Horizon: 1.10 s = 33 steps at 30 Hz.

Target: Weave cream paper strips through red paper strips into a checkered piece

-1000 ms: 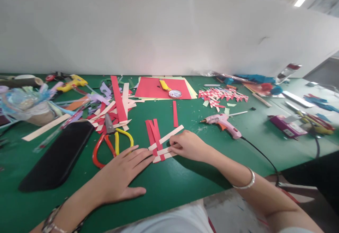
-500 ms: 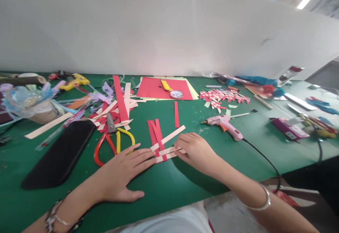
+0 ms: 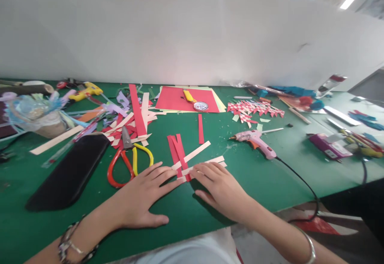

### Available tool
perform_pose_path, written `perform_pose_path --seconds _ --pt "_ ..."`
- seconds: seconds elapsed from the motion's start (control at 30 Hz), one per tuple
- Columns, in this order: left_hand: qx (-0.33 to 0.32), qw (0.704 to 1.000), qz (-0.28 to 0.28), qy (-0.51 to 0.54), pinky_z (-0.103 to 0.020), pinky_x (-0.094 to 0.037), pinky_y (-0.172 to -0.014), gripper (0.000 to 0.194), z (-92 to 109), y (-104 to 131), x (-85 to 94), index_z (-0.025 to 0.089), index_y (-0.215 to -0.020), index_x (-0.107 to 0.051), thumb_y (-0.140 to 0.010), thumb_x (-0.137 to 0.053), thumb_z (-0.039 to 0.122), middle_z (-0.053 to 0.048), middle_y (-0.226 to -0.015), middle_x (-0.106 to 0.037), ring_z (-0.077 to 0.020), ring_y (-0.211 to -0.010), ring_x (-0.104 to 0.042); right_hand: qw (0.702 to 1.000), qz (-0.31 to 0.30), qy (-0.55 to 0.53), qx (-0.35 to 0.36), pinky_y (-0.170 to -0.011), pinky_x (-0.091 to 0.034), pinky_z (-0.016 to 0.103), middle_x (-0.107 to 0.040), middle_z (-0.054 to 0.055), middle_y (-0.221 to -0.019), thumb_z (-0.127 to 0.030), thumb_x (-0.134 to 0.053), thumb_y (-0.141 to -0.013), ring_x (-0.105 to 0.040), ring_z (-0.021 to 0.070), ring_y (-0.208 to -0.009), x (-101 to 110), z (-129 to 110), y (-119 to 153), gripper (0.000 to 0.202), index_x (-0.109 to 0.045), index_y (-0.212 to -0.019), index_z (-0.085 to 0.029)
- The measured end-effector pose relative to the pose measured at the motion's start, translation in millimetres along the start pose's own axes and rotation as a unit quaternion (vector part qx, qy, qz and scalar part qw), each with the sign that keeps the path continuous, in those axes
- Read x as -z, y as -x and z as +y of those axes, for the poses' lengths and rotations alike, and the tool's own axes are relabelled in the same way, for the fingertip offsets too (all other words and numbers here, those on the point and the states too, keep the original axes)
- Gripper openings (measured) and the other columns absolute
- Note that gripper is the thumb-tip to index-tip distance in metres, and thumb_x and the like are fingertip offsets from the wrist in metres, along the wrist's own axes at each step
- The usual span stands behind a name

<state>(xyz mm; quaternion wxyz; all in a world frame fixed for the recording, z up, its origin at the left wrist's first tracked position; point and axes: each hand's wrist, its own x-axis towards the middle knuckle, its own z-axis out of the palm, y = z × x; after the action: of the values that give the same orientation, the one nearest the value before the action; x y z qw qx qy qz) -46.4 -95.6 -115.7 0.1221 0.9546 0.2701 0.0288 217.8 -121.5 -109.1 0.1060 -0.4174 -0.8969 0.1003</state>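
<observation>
Red paper strips (image 3: 181, 148) lie crossed with pale cream strips (image 3: 196, 151) in a loose weave on the green table. My left hand (image 3: 141, 198) rests flat with fingers spread, its fingertips on the left ends of the pale strips. Over the right side of the weave lies my right hand (image 3: 220, 186), fingers stretched out and pressing on the lower pale strips, whose right ends stick out past it. One pale strip slants up and away from the others. A single red strip (image 3: 201, 129) lies apart, just beyond.
Scissors with red and yellow handles (image 3: 132, 156) and a black case (image 3: 69, 172) are at left, near piled paper strips (image 3: 136, 114). A pink glue gun (image 3: 255, 138) sits right, its cord trailing off the edge. Behind are red paper sheets (image 3: 171, 98) and checked woven pieces (image 3: 255, 108).
My right hand has moved down toward me and flattened, from pinching the pale strips' right ends to lying over them. My left hand stays almost in place.
</observation>
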Motion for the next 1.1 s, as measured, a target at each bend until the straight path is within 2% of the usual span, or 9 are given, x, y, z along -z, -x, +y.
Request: perform_pose_path --seconds 0.1,0.2,0.37,0.57,0.67,0.8,0.93,1.1 --pt "-0.004 1.000 0.016 0.017 -0.047 -0.021 -0.114 0.082 -1.4 0.6 -0.7 0.028 -0.146 -0.026 -0.079 -0.051 0.067 -0.007 -0.141 -0.046 -0.0285 -0.126 -0.043 1.000 -0.030 0.006 -0.001 -0.111 -0.028 0.045 -0.038 0.009 -0.147 -0.049 -0.039 -0.093 -0.030 0.0259 -0.137 -7.7 -3.4 10.7 0.062 -0.032 -0.144 -0.015" --pt "-0.004 1.000 0.013 0.017 -0.045 -0.018 -0.115 0.082 -3.0 1.3 -1.1 0.026 -0.145 -0.027 -0.079 -0.049 0.069 -0.007 -0.140 -0.047 -0.0275 -0.127 -0.042 0.999 -0.043 0.007 -0.015 -0.113 -0.023 0.047 -0.027 0.007 -0.152 -0.053 -0.034 -0.093 -0.021 0.0245 -0.141 -13.8 -2.1 17.1 0.068 -0.020 -0.149 -0.018" --pt "-0.002 1.000 0.000 -0.001 -0.043 -0.014 -0.115 0.082 -2.8 1.7 -2.1 0.026 -0.146 -0.026 -0.080 -0.046 0.070 -0.006 -0.142 -0.045 -0.0263 -0.128 -0.041 0.998 -0.064 -0.008 -0.022 -0.114 -0.019 0.050 -0.020 0.004 -0.154 -0.055 -0.032 -0.093 -0.017 0.0248 -0.143 -12.6 1.7 18.1 0.069 -0.016 -0.149 -0.020" --pt "0.003 1.000 -0.009 -0.003 -0.044 -0.015 -0.115 0.083 -2.1 4.0 -2.8 0.027 -0.147 -0.023 -0.080 -0.047 0.069 -0.006 -0.145 -0.041 -0.0272 -0.131 -0.038 0.996 -0.079 -0.003 -0.045 -0.114 -0.021 0.048 -0.018 0.004 -0.155 -0.054 -0.032 -0.093 -0.016 0.0249 -0.143 -6.3 7.3 18.9 0.068 -0.020 -0.149 -0.018" --pt "0.003 1.000 -0.015 -0.002 -0.046 -0.016 -0.114 0.083 -2.4 3.7 -2.0 0.029 -0.148 -0.020 -0.080 -0.047 0.069 -0.006 -0.147 -0.039 -0.0281 -0.131 -0.037 0.996 -0.081 -0.005 -0.050 -0.114 -0.022 0.049 -0.020 0.005 -0.154 -0.053 -0.034 -0.093 -0.019 0.0257 -0.142 -3.8 6.4 17.8 0.067 -0.023 -0.148 -0.017" --pt "-0.001 0.999 -0.033 -0.011 -0.051 -0.017 -0.113 0.079 -3.1 2.5 -1.1 0.035 -0.147 -0.017 -0.081 -0.047 0.067 -0.006 -0.150 -0.034 -0.0305 -0.132 -0.036 0.997 -0.043 0.002 -0.060 -0.112 -0.025 0.051 -0.036 0.008 -0.148 -0.046 -0.038 -0.093 -0.031 0.0275 -0.136 -1.8 0.6 10.4 0.056 -0.038 -0.141 -0.016" --pt "-0.006 0.999 -0.034 -0.012 -0.053 -0.020 -0.111 0.077 -3.1 2.1 -0.3 0.038 -0.146 -0.020 -0.081 -0.051 0.063 -0.005 -0.151 -0.032 -0.0319 -0.132 -0.036 0.998 0.008 0.005 -0.055 -0.104 -0.037 0.046 -0.053 0.012 -0.132 -0.029 -0.052 -0.089 -0.047 0.0267 -0.121 -2.1 -1.7 -3.4 0.043 -0.050 -0.130 -0.014" --pt "-0.004 0.999 -0.045 -0.006 -0.054 -0.021 -0.111 0.077 -2.1 2.4 1.2 0.039 -0.146 -0.018 -0.080 -0.050 0.064 -0.005 -0.152 -0.029 -0.0323 -0.132 -0.036 0.999 0.011 -0.048 -0.019 -0.095 -0.043 0.042 -0.059 0.010 -0.117 -0.021 -0.059 -0.084 -0.053 0.0238 -0.107 -4.5 9.9 -21.2 0.034 -0.057 -0.118 -0.016"
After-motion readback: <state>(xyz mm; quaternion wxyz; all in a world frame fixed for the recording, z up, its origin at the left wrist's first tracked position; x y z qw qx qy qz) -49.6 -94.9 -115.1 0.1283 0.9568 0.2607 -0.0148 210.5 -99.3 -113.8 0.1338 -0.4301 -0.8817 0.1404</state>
